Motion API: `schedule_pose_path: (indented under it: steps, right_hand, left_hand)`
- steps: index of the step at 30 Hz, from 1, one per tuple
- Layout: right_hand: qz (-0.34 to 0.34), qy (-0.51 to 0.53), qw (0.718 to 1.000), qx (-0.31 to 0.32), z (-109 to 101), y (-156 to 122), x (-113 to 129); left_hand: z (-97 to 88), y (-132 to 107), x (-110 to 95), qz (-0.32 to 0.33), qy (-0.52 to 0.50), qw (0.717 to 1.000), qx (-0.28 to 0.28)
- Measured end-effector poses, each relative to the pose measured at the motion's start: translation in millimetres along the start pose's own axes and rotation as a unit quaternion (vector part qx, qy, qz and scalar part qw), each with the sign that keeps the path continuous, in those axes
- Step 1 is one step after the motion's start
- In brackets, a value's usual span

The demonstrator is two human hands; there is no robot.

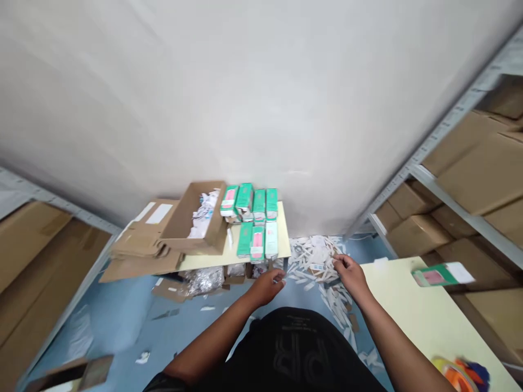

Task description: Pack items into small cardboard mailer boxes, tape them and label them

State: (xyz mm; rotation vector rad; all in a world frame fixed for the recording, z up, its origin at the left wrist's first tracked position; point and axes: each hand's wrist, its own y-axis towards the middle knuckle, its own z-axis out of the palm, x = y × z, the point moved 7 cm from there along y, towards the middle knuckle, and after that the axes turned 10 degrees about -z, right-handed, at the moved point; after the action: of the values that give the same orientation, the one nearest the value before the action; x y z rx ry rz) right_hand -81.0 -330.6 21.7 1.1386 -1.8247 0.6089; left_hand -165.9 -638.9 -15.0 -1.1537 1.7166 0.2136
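My left hand (267, 287) is in the air just in front of the cream table's (281, 231) near right corner. Its fingers are curled in, and anything inside them is hidden. To the right, my right hand (350, 274) is pinched closed above the scraps on the floor, beside a second cream table. Whatever is between its fingertips is too small to name. Several green boxes (259, 204) with pink panels stand on the first table. An open cardboard carton (214, 242) next to them holds crumpled white pieces (205, 215).
White paper strips (316, 253) litter the blue floor. A green and white box (441, 274) lies on the right table (402, 294), near a colourful tape-like bundle (461, 374). Flattened cardboard (143, 237) overhangs the left table end. Shelves with cartons (486, 163) flank both sides.
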Motion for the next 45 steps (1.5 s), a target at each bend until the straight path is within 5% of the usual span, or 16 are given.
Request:
schedule_pose_path:
  steps: [8, 18, 25, 29, 33, 37, 41, 45]
  right_hand:
    - [-0.034, 0.025, 0.993, 0.107, 155, 9, 87]
    - [-0.092, 0.008, 0.969, 0.228, 285, 45, 169]
    - [-0.168, 0.038, 0.935, 0.310, 400, 97, 227]
    - [-0.200, 0.044, 0.906, 0.370, 454, 102, 269]
    - [-0.221, 0.040, 0.888, 0.402, 493, 83, 308]
    - [-0.214, 0.022, 0.896, 0.389, 528, 59, 330]
    - [-0.174, -0.011, 0.927, 0.333, 556, 33, 335]
    - [-0.152, -0.057, 0.947, 0.278, 571, 6, 345]
  left_hand:
    - [-140.2, -63, 100, -0.070, -0.093, 0.989, -0.094]
    - [-244.3, -112, 199, -0.165, -0.130, 0.945, -0.251]
    - [-340.8, -131, 243, -0.247, 0.034, 0.902, -0.353]
    - [-392.1, -131, 273, -0.299, 0.116, 0.865, -0.387]
    - [-440.3, -115, 313, -0.287, 0.210, 0.860, -0.367]
    - [-479.1, -88, 365, -0.232, 0.289, 0.883, -0.289]
    - [-499.9, -70, 406, -0.160, 0.316, 0.907, -0.227]
    - [-511.5, -81, 419, -0.051, 0.324, 0.921, -0.210]
